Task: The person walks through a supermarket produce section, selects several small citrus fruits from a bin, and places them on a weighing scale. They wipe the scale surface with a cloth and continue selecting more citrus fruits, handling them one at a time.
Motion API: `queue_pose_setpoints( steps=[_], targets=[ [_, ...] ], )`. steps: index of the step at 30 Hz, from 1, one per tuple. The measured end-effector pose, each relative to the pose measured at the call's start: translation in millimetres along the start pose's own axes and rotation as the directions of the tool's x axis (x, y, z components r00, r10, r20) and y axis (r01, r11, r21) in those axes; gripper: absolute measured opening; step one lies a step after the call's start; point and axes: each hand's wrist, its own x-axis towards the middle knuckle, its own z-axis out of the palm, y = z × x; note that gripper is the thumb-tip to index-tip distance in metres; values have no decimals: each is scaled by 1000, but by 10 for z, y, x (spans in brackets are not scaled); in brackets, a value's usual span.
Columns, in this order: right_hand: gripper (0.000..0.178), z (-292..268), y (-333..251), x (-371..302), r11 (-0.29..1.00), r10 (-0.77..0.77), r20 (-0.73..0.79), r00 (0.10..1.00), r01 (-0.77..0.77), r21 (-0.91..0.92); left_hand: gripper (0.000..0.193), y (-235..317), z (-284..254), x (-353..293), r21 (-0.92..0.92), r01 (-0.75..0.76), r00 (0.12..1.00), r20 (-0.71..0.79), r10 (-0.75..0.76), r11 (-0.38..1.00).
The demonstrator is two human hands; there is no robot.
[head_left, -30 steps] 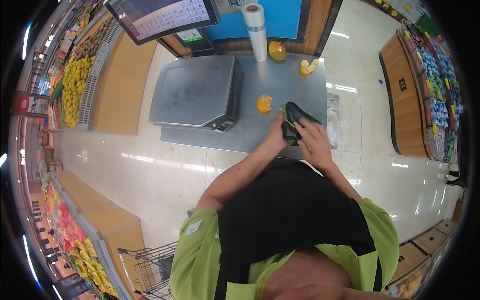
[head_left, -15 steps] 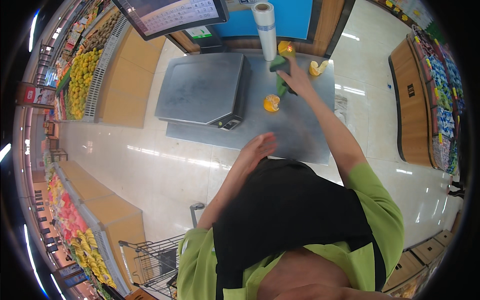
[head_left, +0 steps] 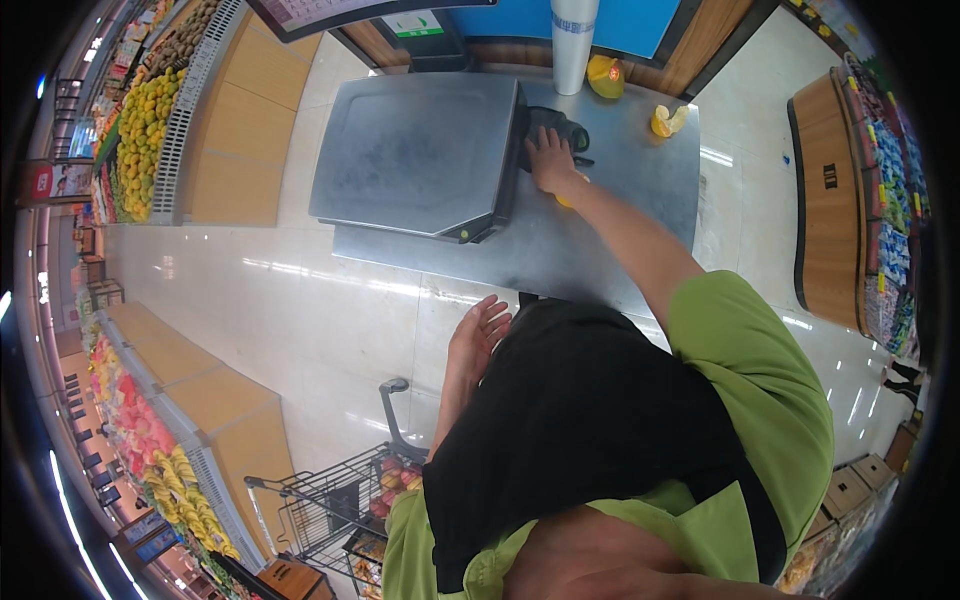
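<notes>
bundle (head_left: 562, 122), dark & soft-looking, lies on worktop (head_left: 650, 185) under r hand's (head_left: 550, 158) wide-spread fingers, scale (head_left: 415, 150) just left of them; half a sec ago it was farther off scale. so looks set down, ungripped. l hand's (head_left: 478, 335) fingers: empty, loosely open.

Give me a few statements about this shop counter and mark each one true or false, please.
1. The right hand is on a dark bundle beside the scale. True.
2. The left hand rests on the scale. False: it is open, short of the near edge of the metal counter.
3. The plastic roll stands upright near a yellow fruit. True.
4. The citrus peel lies on the scale. False: it lies near the counter's far right corner.
5. The shopping cart stands to the person's left. True.
</notes>
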Motion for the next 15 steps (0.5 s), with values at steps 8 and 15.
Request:
queue_pose_setpoints(
  steps=[8, 15],
  targets=[
    [46, 187, -210, -693, 951, -295, -135, 946, 278, -134, 53, 191, 136, 85, 95, -54, 996, 75, 47, 994],
    [44, 300, -281, -1297, 716, -687, -129, 715, 697, 42, 49, 109, 110, 22, 104, -28, 999, 23, 25, 994]
  ],
)
